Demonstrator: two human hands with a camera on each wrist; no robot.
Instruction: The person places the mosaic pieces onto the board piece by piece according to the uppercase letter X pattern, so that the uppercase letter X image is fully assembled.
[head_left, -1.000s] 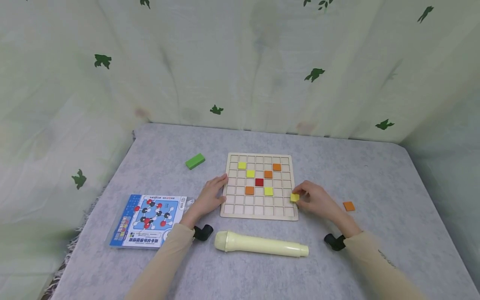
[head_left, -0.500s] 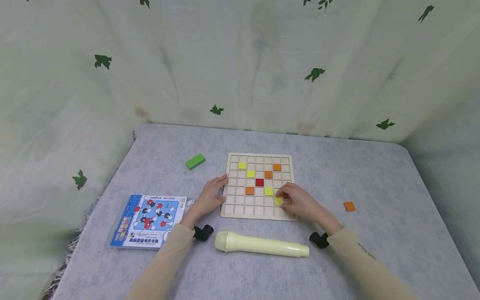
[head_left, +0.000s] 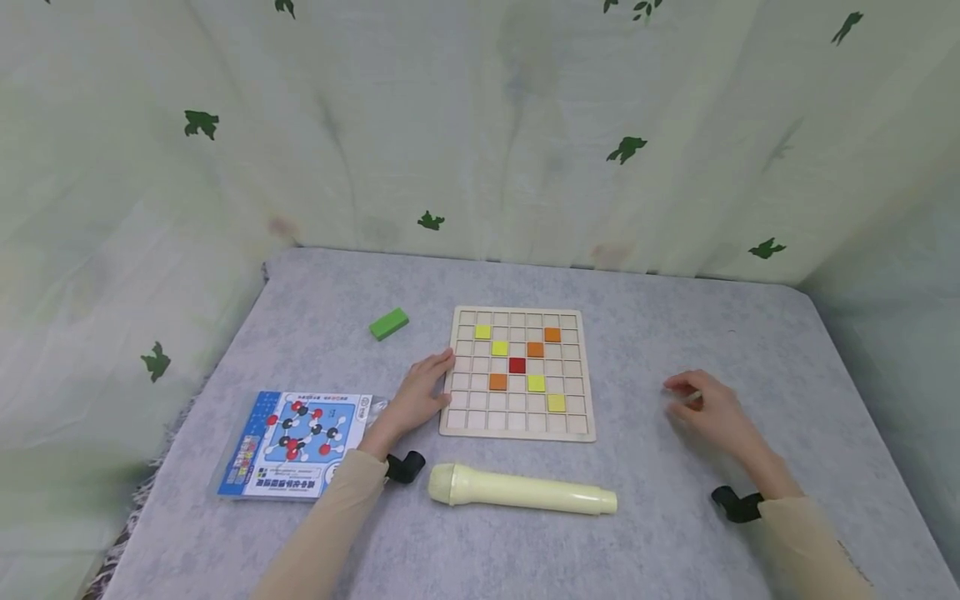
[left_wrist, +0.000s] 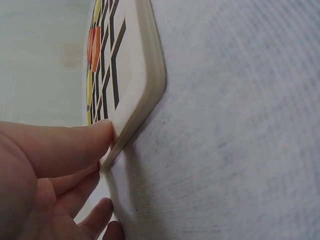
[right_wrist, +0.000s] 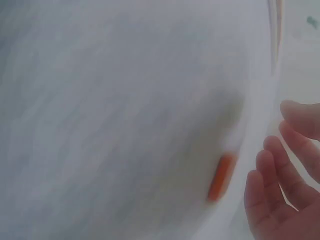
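**Right hand over the loose orange tile, left hand bracing the board**

The orange tile [right_wrist: 220, 177] lies flat on the grey table cover [head_left: 675, 317], well to the right of the wooden grid board [head_left: 517, 430]. From the head view it is hidden under the right hand [head_left: 708, 408]; the right wrist view shows it, blurred, just beside the fingers [right_wrist: 270, 185]. Those fingers are spread and loosely bent, closed on nothing and not yet touching the tile.

The left hand [head_left: 420, 393] rests on the cover with its fingers laid out against the board's left edge, and the left wrist view shows the thumb [left_wrist: 75, 145] pressing that edge. It is flat, not curled round anything.

On the board seven tiles sit in cells: three orange, three yellow, one red; the lowest yellow tile [head_left: 556, 402] is in the second row from the near edge.

The pick-up looks likely to go best if thumb and forefinger come down on opposite edges of the thin tile and tip one edge up off the soft cover, while the left hand holds the board square.

A cream tube [head_left: 522, 490] lies in front of the board, a printed packet [head_left: 296, 443] and a green block [head_left: 389, 322] to the left
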